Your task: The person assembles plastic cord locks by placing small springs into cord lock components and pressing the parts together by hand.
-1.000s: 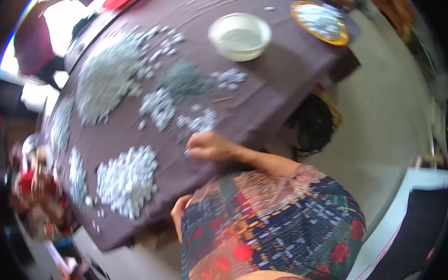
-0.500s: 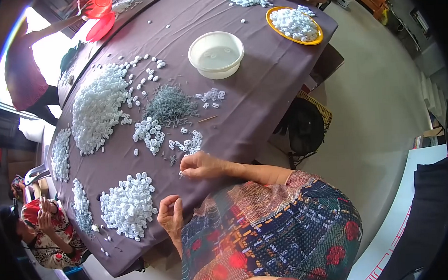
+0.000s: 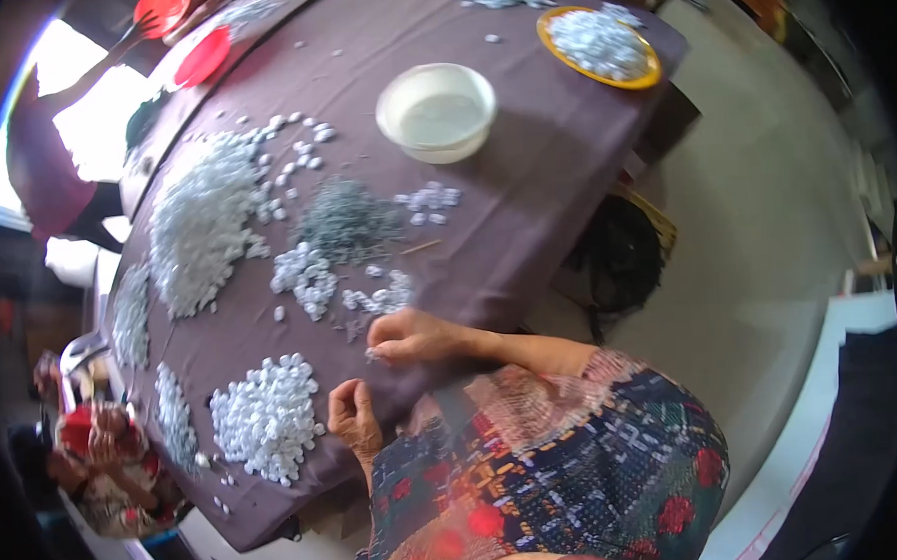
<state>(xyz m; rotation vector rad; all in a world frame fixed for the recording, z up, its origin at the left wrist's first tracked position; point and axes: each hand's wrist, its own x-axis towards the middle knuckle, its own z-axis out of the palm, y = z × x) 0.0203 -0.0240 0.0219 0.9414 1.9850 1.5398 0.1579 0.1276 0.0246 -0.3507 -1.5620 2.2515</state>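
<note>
My right hand (image 3: 411, 336) is over the near edge of the table with thumb and fingers pinched together. A small pale piece (image 3: 373, 354) shows at its fingertips, too blurred to name. To its lower left, my left hand (image 3: 355, 419) has its fingers curled against the thumb, and whatever is between them is hidden. Small white plastic pieces with holes (image 3: 381, 295) lie just beyond my right hand. Beside my left hand spreads a heap of white oval pieces (image 3: 266, 418). Farther off is a pile of thin grey pins (image 3: 348, 222).
A large heap of white pieces (image 3: 201, 226) covers the left side. A whitish translucent basin (image 3: 436, 115) and a yellow tray of pieces (image 3: 650, 75) stand farther back. A thin wooden stick (image 3: 422, 246) lies beside the pins. Other people (image 3: 126, 464) sit or stand around the table.
The view has shifted slightly and blurred. My left fingers have closed nearer the thumb; my right hand stays pinched. The person at the far left has moved a hand beside the red basin.
</note>
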